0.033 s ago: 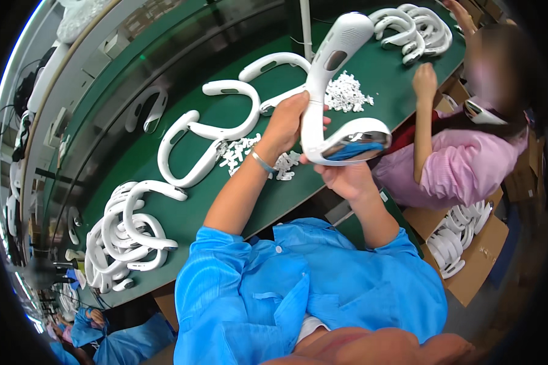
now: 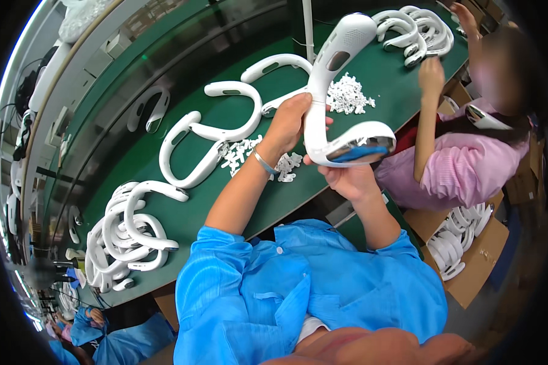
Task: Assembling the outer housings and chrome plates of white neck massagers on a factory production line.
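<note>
Over green table point(image 2: 396, 85), right of the frame's centre: white curved device point(image 2: 315, 129), with left hand point(image 2: 289, 118) closed around its middle and right hand point(image 2: 354, 182) holding its lower part. Beyond it, heap of small white parts point(image 2: 349, 96); at lower left, piled similar devices point(image 2: 128, 213).

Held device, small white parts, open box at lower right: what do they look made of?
Device: probably hard plastic, smooth satin white; its end panel mirrors blue, so polished plastic or metal. Small parts: likely plastic, evenly white; finish too small to judge. Box: apparently cardboard, matt brown flaps.
</note>
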### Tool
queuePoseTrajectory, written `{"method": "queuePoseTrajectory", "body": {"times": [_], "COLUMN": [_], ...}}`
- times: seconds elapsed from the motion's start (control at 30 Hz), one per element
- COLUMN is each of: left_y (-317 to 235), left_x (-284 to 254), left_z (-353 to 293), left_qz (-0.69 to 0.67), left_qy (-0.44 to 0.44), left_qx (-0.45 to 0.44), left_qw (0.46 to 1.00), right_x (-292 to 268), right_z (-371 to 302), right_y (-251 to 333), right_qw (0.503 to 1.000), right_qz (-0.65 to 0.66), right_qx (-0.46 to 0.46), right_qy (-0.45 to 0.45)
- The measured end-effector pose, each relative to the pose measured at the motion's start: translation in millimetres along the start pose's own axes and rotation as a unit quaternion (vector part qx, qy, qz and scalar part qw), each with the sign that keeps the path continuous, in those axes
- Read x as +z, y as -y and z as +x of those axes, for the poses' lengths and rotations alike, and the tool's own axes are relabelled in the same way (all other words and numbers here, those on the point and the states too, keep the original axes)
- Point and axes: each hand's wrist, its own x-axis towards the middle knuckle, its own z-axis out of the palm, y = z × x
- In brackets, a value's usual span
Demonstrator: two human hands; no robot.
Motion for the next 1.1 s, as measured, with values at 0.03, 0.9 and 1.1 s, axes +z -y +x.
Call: {"method": "queuePoseTrajectory", "body": {"times": [0.03,0.9,1.1], "left_y": [-2,-135,-150], "left_x": [-3,-197,-317], "left_z": [0,3,-57], "left_qz": [0.002,0.597,0.715], "left_qy": [0.009,-0.162,-0.274], "left_qx": [0.006,0.082,-0.005], "left_qw": [1.0,0.782,0.643], "right_x": [0,-109,-195], "right_z": [1,150,211], "right_y": [-3,213,280], "right_qw": [0.999,0.695,0.609], "right_qz": [-0.024,-0.34,-0.303], "right_qx": [-0.015,-0.493,-0.484], "right_qy": [-0.045,-0.397,-0.55]}}
